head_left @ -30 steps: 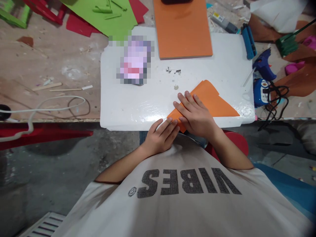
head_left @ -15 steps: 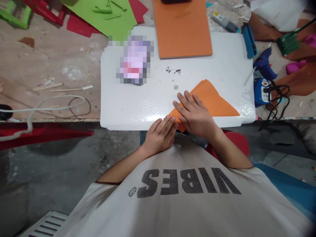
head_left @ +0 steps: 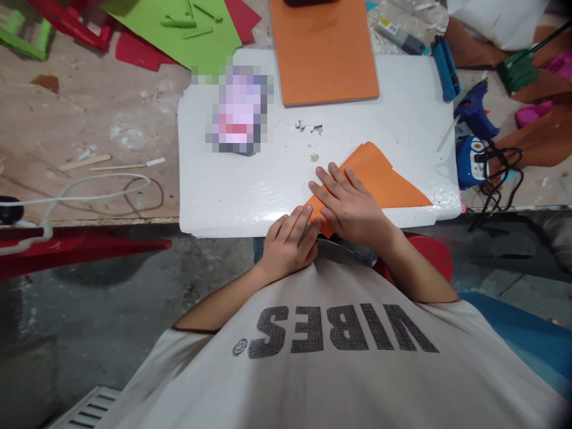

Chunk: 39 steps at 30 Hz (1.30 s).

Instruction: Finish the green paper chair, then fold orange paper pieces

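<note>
Orange, thin, paper-like folded sheet (head_left: 379,182) lies on a glossy white board (head_left: 223,190), under the right fingers and out to their right. From my end, long axis runs crosswise: left fingertips to a pointed tip well right of the right hand (head_left: 351,205). Right is nearer the bulk; its fingers lie spread and flat across the slanted left edge, tips just past it, grasping nothing I can see. Left hand (head_left: 286,243): fingers extended, tips at the near-left corner; whether its thumb pinches below, I can't tell.

Writing: I read "VIBES", upside down, dark letters on the pale fabric T-shirt (head_left: 339,381), bodyward of both hands; small round emblem (head_left: 240,347) beside the S. Pixelated phone-like rectangle (head_left: 236,113) beyond the left fingers, unreadable. Grey cutter-like tool (head_left: 402,39) far beyond the right fingers: yellow label (head_left: 388,25), too small.
</note>
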{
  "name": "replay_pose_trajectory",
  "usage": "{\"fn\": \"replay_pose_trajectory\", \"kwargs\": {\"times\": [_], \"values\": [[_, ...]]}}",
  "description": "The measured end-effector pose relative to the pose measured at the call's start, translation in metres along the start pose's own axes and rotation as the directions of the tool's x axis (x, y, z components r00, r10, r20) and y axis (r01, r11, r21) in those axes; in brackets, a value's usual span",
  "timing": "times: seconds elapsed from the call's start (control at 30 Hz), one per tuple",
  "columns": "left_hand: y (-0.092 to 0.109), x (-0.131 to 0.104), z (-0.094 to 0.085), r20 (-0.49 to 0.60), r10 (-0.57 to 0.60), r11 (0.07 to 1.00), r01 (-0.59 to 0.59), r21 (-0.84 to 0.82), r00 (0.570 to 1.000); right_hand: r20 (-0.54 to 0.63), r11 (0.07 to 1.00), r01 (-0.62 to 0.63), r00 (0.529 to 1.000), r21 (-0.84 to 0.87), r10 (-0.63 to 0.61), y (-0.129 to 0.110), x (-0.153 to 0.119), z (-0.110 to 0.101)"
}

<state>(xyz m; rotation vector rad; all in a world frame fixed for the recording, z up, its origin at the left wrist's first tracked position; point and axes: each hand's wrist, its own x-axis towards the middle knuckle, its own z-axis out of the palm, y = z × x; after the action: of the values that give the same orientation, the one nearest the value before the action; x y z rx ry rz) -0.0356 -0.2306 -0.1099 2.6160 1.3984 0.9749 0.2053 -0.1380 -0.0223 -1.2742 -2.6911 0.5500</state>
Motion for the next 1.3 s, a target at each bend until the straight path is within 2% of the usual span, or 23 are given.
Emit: {"fn": "replay_pose_trajectory", "kwargs": {"times": [0.2, 0.43, 0.53, 0.7, 0.87, 0.97, 1.17, 1.3], "values": [[0.002, 0.009, -0.005, -0.061, 0.063, 0.993, -0.056, 0.103, 0.996, 0.01, 0.993, 0.118, 0.993, -0.005, -0.118, -0.005, -0.002, -0.004], [0.001, 0.008, -0.002, -0.065, 0.043, 0.997, -0.039, 0.067, 0.997, 0.026, 0.994, 0.106, 0.994, 0.003, -0.106, 0.005, -0.004, -0.004], [0.001, 0.006, 0.001, -0.093, 0.055, 0.996, -0.048, 0.078, 0.994, 0.014, 0.998, 0.067, 0.998, -0.009, -0.067, 0.008, -0.006, -0.002], [0.0, 0.001, 0.006, -0.029, -0.003, 1.0, 0.003, 0.0, 1.0, 0.015, 1.0, -0.022, 1.0, -0.018, 0.022, 0.014, -0.01, -0.003], [0.002, 0.008, 0.002, -0.105, 0.057, 0.994, -0.047, 0.095, 0.993, 0.115, 0.991, -0.137, 0.984, -0.012, 0.137, 0.035, -0.007, -0.009], [0.003, 0.014, -0.001, -0.131, 0.089, 0.99, -0.073, 0.121, 0.987, 0.132, 0.983, -0.181, 0.974, -0.037, 0.185, 0.043, -0.004, -0.015], [0.005, 0.017, -0.005, -0.111, 0.07, 0.991, -0.057, 0.123, 0.991, 0.066, 0.962, -0.257, 0.962, -0.089, 0.263, 0.054, 0.0, -0.018], [0.009, 0.021, -0.011, -0.05, 0.006, 0.997, -0.002, 0.072, 0.999, -0.044, 0.952, -0.293, 0.956, -0.09, 0.29, 0.069, 0.004, -0.015]]}}
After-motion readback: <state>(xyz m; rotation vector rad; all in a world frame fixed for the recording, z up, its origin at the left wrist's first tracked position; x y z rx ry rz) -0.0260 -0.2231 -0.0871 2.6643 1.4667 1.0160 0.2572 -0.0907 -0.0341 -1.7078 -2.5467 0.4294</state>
